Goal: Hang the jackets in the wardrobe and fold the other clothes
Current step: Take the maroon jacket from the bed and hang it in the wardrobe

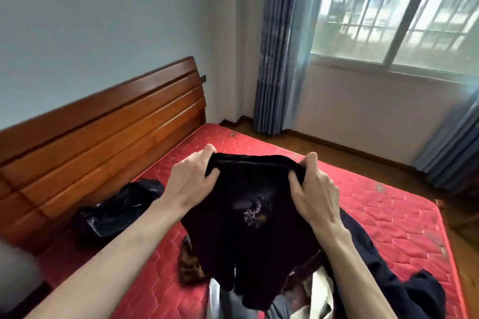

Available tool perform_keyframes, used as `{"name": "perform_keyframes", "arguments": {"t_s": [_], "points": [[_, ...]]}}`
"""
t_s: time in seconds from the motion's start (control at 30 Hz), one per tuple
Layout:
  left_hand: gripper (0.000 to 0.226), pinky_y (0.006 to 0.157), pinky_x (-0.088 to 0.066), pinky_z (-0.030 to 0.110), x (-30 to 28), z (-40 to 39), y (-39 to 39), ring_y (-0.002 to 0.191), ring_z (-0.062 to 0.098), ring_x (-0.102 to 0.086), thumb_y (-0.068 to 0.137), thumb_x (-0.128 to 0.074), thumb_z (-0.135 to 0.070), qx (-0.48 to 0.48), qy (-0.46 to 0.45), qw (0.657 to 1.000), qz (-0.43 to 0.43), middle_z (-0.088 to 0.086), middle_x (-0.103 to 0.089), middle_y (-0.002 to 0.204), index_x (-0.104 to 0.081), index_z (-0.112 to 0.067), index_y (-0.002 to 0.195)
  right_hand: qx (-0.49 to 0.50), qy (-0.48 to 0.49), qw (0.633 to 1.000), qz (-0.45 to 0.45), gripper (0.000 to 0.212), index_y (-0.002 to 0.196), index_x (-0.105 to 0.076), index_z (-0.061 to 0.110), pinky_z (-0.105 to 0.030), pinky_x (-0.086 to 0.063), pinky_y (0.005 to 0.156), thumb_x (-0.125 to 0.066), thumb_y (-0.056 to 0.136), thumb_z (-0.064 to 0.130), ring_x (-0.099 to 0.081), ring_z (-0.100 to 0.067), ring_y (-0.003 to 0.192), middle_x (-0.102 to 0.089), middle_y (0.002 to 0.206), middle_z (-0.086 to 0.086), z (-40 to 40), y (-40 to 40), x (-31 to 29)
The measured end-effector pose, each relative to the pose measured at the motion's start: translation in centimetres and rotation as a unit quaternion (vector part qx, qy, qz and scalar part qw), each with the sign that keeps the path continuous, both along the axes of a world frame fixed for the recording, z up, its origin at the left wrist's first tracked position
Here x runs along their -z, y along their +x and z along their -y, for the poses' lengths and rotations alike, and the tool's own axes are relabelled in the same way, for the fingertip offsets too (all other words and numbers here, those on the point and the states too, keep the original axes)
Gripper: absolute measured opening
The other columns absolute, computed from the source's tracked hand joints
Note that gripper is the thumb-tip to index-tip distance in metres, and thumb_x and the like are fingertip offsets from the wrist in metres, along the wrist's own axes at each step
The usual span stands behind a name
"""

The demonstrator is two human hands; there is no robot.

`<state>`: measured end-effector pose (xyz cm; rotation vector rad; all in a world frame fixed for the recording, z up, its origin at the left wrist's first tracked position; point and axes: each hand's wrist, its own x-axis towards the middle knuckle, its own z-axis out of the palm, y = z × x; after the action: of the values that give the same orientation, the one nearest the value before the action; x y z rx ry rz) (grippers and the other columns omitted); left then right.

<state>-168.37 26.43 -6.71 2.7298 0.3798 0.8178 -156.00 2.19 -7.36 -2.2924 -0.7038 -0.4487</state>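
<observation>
Up above the red quilted mattress [388,217], both hands hold one dark, near-black fuzzy knit garment [248,235] by its top edge. The left hand [193,184] has its grip closed on the left end of that edge, fingers curled over the top and thumb pressed against the near face. The right hand [315,189] has its grip closed on the right end in the same way, fingers bunching the fabric. Between the two grips the edge runs almost straight, like a thick folded band. Below the grips the garment hangs down in loose folds, its lower hem uneven and split into hanging flaps. Just below the midpoint between the grips sits a small pale embroidered or beaded motif [252,212], too blurred to make out. Under the hanging cloth lie other clothes, among them a dark navy garment [404,282] spread below and right of the right grip. Left of the left grip, a shiny black garment [116,212] lies beside the brown wooden headboard [98,134].
</observation>
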Motion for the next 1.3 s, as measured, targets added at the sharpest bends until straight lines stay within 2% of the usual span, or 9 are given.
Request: {"name": "perform_keyframes", "arguments": {"t_s": [0.17, 0.23, 0.37, 0.5, 0.73, 0.9, 1.03, 1.17, 1.3], "points": [[0.019, 0.067, -0.047, 0.036, -0.1, 0.1, -4.3, 0.080, 0.022, -0.062, 0.096, -0.062, -0.023, -0.053, 0.028, 0.998, -0.015, -0.005, -0.060, 0.088, -0.056, -0.014, 0.112, -0.061, 0.032, 0.997, -0.017, 0.025, 0.098, -0.039, 0.018, -0.033, -0.037, 0.056, -0.062, 0.098, 0.025, -0.055, -0.021, 0.055, -0.057, 0.069, 0.005, -2.1, -0.7, -0.2], [0.019, 0.067, -0.048, 0.036, -0.1, -0.2, -6.4, 0.081, 0.023, -0.064, 0.096, -0.062, -0.029, -0.071, 0.044, 0.996, -0.014, -0.004, -0.062, 0.087, -0.056, -0.015, 0.108, -0.087, 0.048, 0.995, -0.029, 0.024, 0.098, -0.040, 0.017, -0.034, -0.040, 0.057, -0.063, 0.097, 0.024, -0.057, -0.023, 0.058, -0.059, 0.072, 0.003, -3.2, -1.8, -0.5], [0.029, 0.062, -0.046, 0.034, -0.8, -0.6, -11.1, 0.081, 0.019, -0.066, 0.095, -0.045, -0.045, -0.118, 0.060, 0.991, -0.013, -0.008, -0.065, 0.086, -0.053, -0.018, 0.101, -0.140, 0.064, 0.988, -0.021, 0.024, 0.097, -0.041, 0.016, -0.035, -0.045, 0.056, -0.064, 0.096, 0.023, -0.060, -0.020, 0.058, -0.060, 0.071, 0.004, -5.5, -4.5, -1.4], [0.029, 0.060, -0.051, 0.035, -1.2, -1.0, -16.6, 0.079, 0.018, -0.067, 0.092, -0.049, -0.043, -0.180, 0.080, 0.980, 0.003, -0.008, -0.065, 0.084, -0.057, -0.017, 0.100, -0.187, 0.079, 0.979, -0.020, 0.025, 0.096, -0.040, 0.016, -0.034, -0.041, 0.055, -0.063, 0.095, 0.023, -0.058, -0.019, 0.057, -0.058, 0.069, 0.005, -8.0, -7.9, -2.6], [0.035, 0.061, -0.049, 0.033, -1.7, -0.3, -28.2, 0.078, 0.023, -0.064, 0.089, -0.051, -0.042, -0.329, 0.121, 0.937, -0.017, -0.003, -0.064, 0.081, -0.067, -0.011, 0.087, -0.284, 0.083, 0.955, -0.015, 0.023, 0.096, -0.041, 0.022, -0.033, -0.035, 0.056, -0.063, 0.094, 0.027, -0.057, -0.022, 0.058, -0.057, 0.066, 0.007, -11.6, -16.4, -4.5], [0.045, 0.067, -0.055, 0.035, -2.5, 2.4, -37.1, 0.086, 0.029, -0.069, 0.091, -0.048, -0.038, -0.389, 0.107, 0.915, -0.027, 0.007, -0.074, 0.091, -0.074, -0.002, 0.101, -0.348, 0.082, 0.934, -0.014, 0.023, 0.097, -0.040, 0.027, -0.036, -0.041, 0.059, -0.063, 0.095, 0.030, -0.060, -0.026, 0.061, -0.056, 0.065, 0.009, -12.9, -24.1, -5.5], [0.045, 0.064, -0.051, 0.033, -3.3, 5.0, -44.2, 0.080, 0.029, -0.070, 0.093, -0.046, -0.039, -0.439, 0.091, 0.894, 0.007, 0.008, -0.074, 0.087, -0.074, -0.004, 0.101, -0.395, 0.081, 0.915, -0.020, 0.023, 0.097, -0.041, 0.026, -0.036, -0.038, 0.060, -0.064, 0.095, 0.030, -0.058, -0.029, 0.062, -0.055, 0.065, 0.009, -13.2, -30.5, -6.3], [0.044, 0.058, -0.038, 0.026, -4.1, 8.3, -51.1, 0.068, 0.028, -0.068, 0.095, -0.044, -0.042, -0.497, 0.088, 0.862, 0.050, 0.005, -0.071, 0.077, -0.072, -0.008, 0.095, -0.447, 0.088, 0.890, -0.025, 0.022, 0.097, -0.041, 0.027, -0.036, -0.038, 0.060, -0.063, 0.096, 0.030, -0.057, -0.027, 0.062, -0.057, 0.067, 0.009, -13.1, -37.2, -7.3], [0.046, 0.058, -0.035, 0.027, -5.0, 11.9, -57.8, 0.063, 0.028, -0.066, 0.095, -0.042, -0.044, -0.549, 0.094, 0.827, 0.069, 0.004, -0.070, 0.072, -0.071, -0.009, 0.093, -0.495, 0.088, 0.864, -0.033, 0.022, 0.097, -0.040, 0.027, -0.036, -0.037, 0.061, -0.062, 0.096, 0.029, -0.055, -0.025, 0.063, -0.056, 0.067, 0.011, -12.4, -44.1, -8.0]]}}
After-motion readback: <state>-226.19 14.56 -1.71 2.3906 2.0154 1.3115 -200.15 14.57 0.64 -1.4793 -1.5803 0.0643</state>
